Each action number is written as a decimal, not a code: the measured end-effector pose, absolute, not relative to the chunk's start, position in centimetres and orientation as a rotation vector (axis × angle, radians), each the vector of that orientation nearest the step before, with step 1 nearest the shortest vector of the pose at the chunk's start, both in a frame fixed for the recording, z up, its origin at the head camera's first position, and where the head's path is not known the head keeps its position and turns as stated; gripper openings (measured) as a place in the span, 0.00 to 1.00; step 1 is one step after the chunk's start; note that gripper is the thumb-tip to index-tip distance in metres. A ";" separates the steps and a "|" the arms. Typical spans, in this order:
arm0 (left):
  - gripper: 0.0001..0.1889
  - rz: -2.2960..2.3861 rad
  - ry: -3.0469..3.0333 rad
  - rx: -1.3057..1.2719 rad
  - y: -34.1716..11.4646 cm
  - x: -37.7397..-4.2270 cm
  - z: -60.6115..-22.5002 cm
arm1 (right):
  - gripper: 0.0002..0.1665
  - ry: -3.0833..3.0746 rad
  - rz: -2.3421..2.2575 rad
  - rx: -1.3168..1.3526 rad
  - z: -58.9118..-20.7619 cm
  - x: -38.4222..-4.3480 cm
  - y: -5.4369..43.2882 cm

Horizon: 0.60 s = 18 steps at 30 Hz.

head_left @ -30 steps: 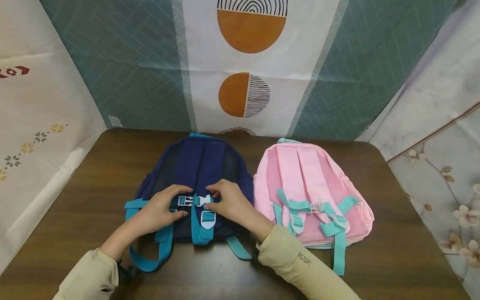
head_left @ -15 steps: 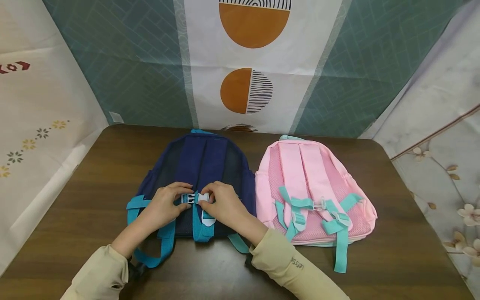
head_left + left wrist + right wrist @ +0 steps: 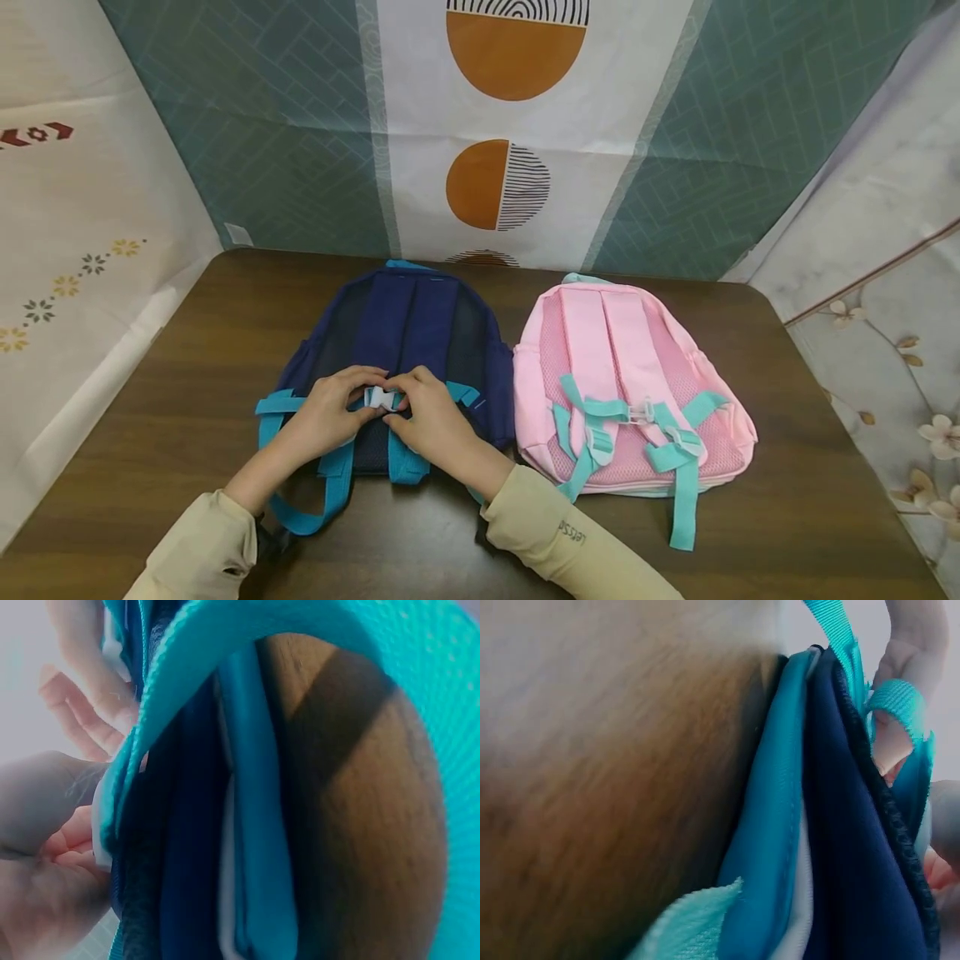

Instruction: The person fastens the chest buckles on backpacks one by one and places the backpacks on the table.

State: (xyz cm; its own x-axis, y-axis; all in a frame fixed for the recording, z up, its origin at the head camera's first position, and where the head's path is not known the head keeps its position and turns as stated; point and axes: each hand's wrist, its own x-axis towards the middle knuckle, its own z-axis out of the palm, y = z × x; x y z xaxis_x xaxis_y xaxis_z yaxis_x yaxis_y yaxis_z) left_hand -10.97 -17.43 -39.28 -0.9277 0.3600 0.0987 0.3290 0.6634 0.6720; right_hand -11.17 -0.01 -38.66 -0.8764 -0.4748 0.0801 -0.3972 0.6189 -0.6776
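A navy backpack (image 3: pixel 390 333) with teal straps lies back side up on the table, its shoulder straps running down the middle. At its lower part a white side-release buckle (image 3: pixel 381 399) on teal webbing sits between my two hands. My left hand (image 3: pixel 330 412) pinches the buckle's left end between thumb and fingers. From the right, my right hand (image 3: pixel 435 421) grips the other end, fingertips close to the left ones. The two halves meet there, partly hidden by fingers. A teal strap loop (image 3: pixel 172 667) crosses close before the left wrist camera.
Beside the navy bag, on the right, lies a pink backpack (image 3: pixel 551 333) with mint straps and a clear buckle (image 3: pixel 640 412) across its straps. Both bags rest on a brown wooden table (image 3: pixel 750 517). A patterned cloth (image 3: pixel 315 125) hangs behind the table's far edge.
My right hand has moved left, bringing its buckle half up against the half in my left hand. The gap between the two halves has closed. The pink backpack stays put.
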 end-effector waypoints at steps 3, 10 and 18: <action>0.15 1.136 2.819 0.591 -17.5 -10.9 -39.3 | 0.18 2.776 -1.084 -0.691 -38.8 -11.2 -0.2; 0.15 1.255 2.759 0.633 -18.4 -10.8 -39.2 | 0.13 2.763 -1.133 -0.794 -39.1 -11.6 0.3; 0.15 1.250 2.815 0.715 -19.2 -10.9 -38.8 | 0.13 2.582 -1.305 -0.824 -39.4 -11.7 1.1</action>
State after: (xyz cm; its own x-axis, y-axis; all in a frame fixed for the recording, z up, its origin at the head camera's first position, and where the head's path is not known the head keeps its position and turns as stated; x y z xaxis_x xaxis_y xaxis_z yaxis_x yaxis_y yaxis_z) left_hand -10.89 -19.20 -38.76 -0.8975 0.3946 0.1972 0.4108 0.5851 0.6992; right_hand -11.67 1.07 -39.38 -0.8417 -0.5260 0.1220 -0.4101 0.4758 -0.7781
